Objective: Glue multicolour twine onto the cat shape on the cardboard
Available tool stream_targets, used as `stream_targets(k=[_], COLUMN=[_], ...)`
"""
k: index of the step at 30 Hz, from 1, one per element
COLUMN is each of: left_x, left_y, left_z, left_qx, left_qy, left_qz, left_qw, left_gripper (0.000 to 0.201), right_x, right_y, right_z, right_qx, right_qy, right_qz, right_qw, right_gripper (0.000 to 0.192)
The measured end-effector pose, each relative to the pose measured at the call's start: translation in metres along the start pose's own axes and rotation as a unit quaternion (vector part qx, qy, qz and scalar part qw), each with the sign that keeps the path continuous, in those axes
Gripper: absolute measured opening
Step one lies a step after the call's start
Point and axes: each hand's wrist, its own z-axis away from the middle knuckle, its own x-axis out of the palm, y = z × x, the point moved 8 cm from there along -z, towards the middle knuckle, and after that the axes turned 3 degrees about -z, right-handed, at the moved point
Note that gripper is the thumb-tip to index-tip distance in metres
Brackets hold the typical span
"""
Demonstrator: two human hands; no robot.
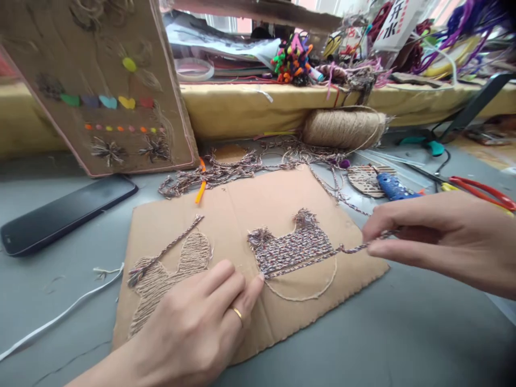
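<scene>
our left hand (205, 320) touches the cord (355, 250), whether gripping it we cannot tell, at the yarn patch's (293, 250) lower left corner, the cord's length slanting rightward to our right hand (447, 236), which pinches it by the cardboard's (237, 209) right edge.

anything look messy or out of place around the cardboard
The tangled cord behind the cardboard looks messy, in loose loops unlike the neat cord rows. An orange strip lies across the cardboard's far edge, like a stray scrap. I see no spill.
</scene>
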Motion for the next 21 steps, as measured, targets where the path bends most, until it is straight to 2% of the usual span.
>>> stream_targets(k=[2, 8, 13, 16, 19, 21], left_x=[-0.001, -0.002, -0.003, -0.005, -0.003, -0.003], left_y=[0.0, 0.001, 0.0, -0.001, -0.004, -0.008], left_z=[-0.001, -0.004, -0.008, -0.009, -0.006, -0.003], left_qx=[0.001, 0.003, -0.005, -0.009, -0.024, -0.049], left_qy=[0.003, 0.005, 0.009, 0.01, -0.006, -0.009], left_qz=[-0.008, -0.018, -0.015, -0.011, 0.026, 0.072], left_qw=[1.0, 1.0, 1.0, 1.0, 0.999, 0.996], left_gripper=[0.019, 0.018, 0.017, 0.017, 0.02, 0.024], right_x=[0.005, 0.016, 0.017, 0.02, 0.024, 0.02], right_y=[0.006, 0.024, 0.029, 0.032, 0.033, 0.029], right_z=[-0.001, 0.01, 0.017, 0.018, 0.02, 0.021], right_qx=[0.01, 0.03, 0.011, 0.031, 0.035, 0.009], right_qy=[-0.031, 0.0, 0.034, 0.021, 0.007, 0.048], right_qz=[-0.014, 0.056, 0.09, 0.092, 0.098, 0.119], right_qw=[0.999, 0.998, 0.995, 0.995, 0.995, 0.992], right_gripper=[0.026, 0.023, 0.021, 0.018, 0.023, 0.025])
